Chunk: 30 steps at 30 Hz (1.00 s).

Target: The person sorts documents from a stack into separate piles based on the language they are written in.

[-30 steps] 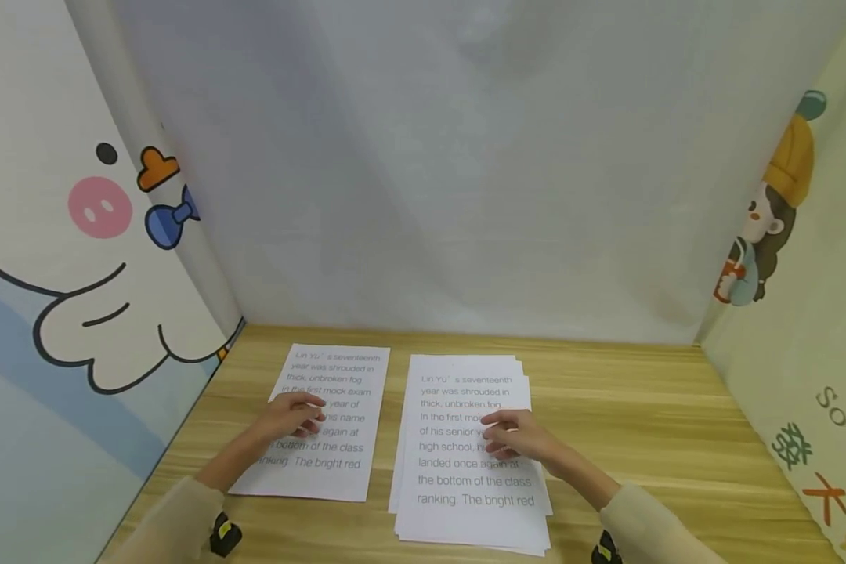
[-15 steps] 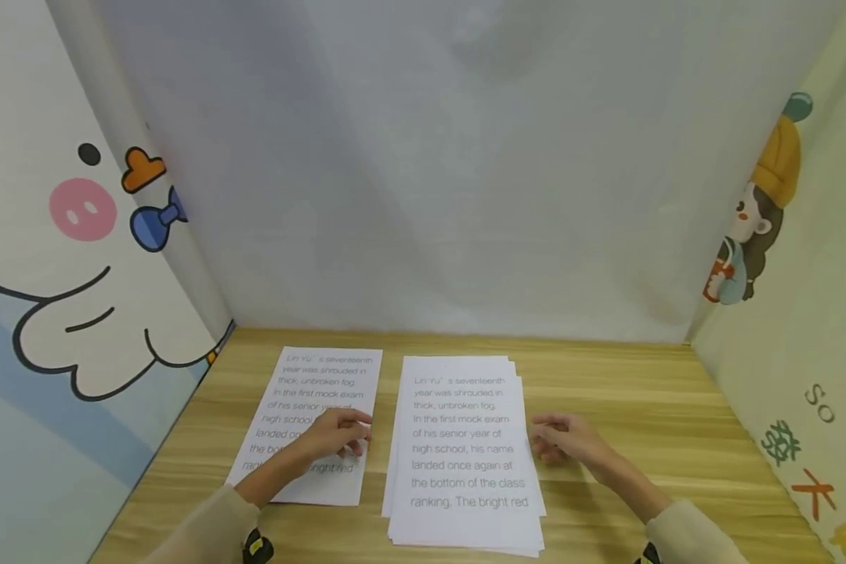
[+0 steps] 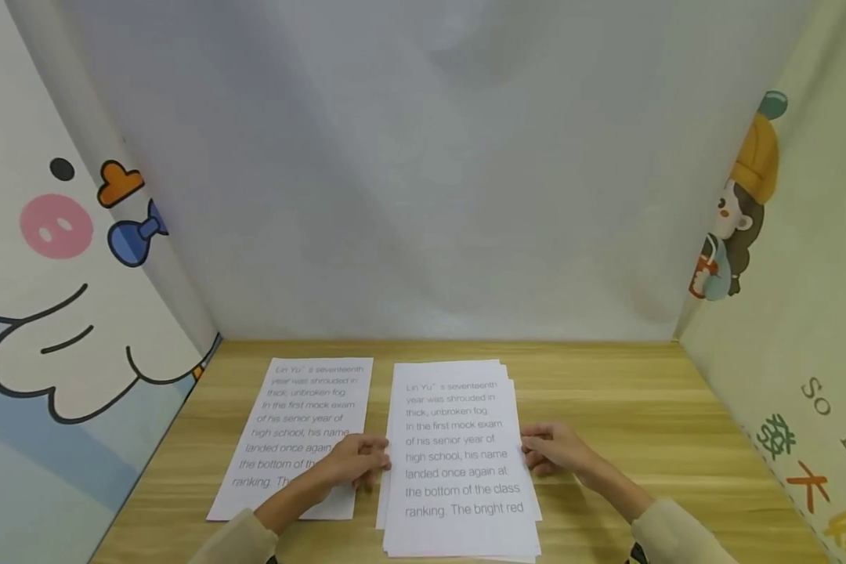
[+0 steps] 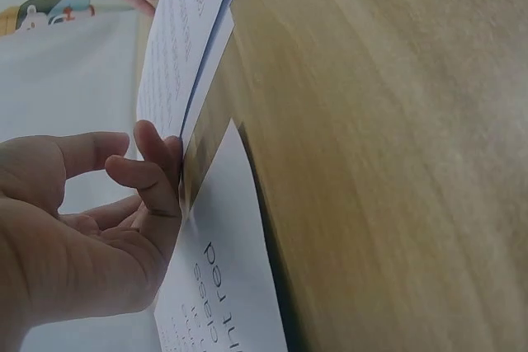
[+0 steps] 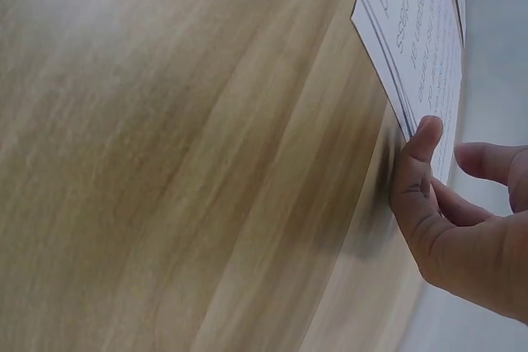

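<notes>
A loosely aligned stack of printed paper sheets (image 3: pixel 458 454) lies in the middle of the head view, some edges sticking out. My left hand (image 3: pixel 358 462) is at its left edge, and in the left wrist view the bent fingers (image 4: pixel 157 195) touch that edge with the thumb side apart. On the opposite side is my right hand (image 3: pixel 560 450). Its fingertips (image 5: pixel 427 133) meet the right edge of the stack in the right wrist view, without pinching it. Another printed sheet (image 3: pixel 303 407) lies to the left, its lower right part hidden under my left hand and forearm.
Everything lies on a wood-grain table (image 3: pixel 606 407). A pale back wall (image 3: pixel 423 172) rises behind it. Side panels with cartoon prints stand close on the left (image 3: pixel 14 258) and right (image 3: pixel 804 274).
Both hands were above the papers. The right hand moved off the stack to its right edge, while the left moved right, from over the left sheet to the stack's left edge. The view shifted slightly.
</notes>
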Tool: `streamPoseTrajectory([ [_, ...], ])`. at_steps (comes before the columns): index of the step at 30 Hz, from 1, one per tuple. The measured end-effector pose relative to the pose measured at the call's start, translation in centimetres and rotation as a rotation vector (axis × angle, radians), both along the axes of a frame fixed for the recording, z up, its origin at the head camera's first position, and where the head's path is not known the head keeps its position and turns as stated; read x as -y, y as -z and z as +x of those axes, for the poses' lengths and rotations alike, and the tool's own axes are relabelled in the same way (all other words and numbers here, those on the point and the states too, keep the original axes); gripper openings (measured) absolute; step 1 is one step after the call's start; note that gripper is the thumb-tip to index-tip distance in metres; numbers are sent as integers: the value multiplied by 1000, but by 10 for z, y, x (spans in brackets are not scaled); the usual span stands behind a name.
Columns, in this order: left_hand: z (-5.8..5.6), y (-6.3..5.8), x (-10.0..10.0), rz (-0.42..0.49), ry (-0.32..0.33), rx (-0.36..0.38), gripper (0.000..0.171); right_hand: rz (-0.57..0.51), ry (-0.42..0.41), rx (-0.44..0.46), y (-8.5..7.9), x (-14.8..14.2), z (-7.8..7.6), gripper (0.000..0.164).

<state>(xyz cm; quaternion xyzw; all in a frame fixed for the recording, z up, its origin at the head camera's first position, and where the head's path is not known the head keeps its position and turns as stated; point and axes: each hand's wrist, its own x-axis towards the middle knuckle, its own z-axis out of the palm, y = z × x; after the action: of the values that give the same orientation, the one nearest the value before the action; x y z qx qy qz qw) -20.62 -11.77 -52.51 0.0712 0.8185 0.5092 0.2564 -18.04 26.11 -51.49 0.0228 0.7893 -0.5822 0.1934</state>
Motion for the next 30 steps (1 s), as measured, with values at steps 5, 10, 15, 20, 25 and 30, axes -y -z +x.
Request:
streamPoseTrajectory([
  [5, 2, -1, -4, 9, -3, 10, 56, 16, -12, -5, -1, 0, 1, 45],
  [10, 4, 0, -8, 17, -8, 25, 54, 48, -2, 1, -1, -1, 3, 46],
  [15, 4, 0, -11, 24, -14, 19, 51, 48, 7, 8, 1, -1, 3, 49],
  [20, 4, 1, -13, 22, -29, 12, 50, 64, 0, 2, 0, -2, 3, 46],
  [25, 2, 3, -13, 30, -43, 15, 48, 95, 11, -10, -2, -2, 4, 43],
  [30, 2, 1, -15, 49, -71, 23, 44, 41, 10, -29, 0, -3, 4, 47],
])
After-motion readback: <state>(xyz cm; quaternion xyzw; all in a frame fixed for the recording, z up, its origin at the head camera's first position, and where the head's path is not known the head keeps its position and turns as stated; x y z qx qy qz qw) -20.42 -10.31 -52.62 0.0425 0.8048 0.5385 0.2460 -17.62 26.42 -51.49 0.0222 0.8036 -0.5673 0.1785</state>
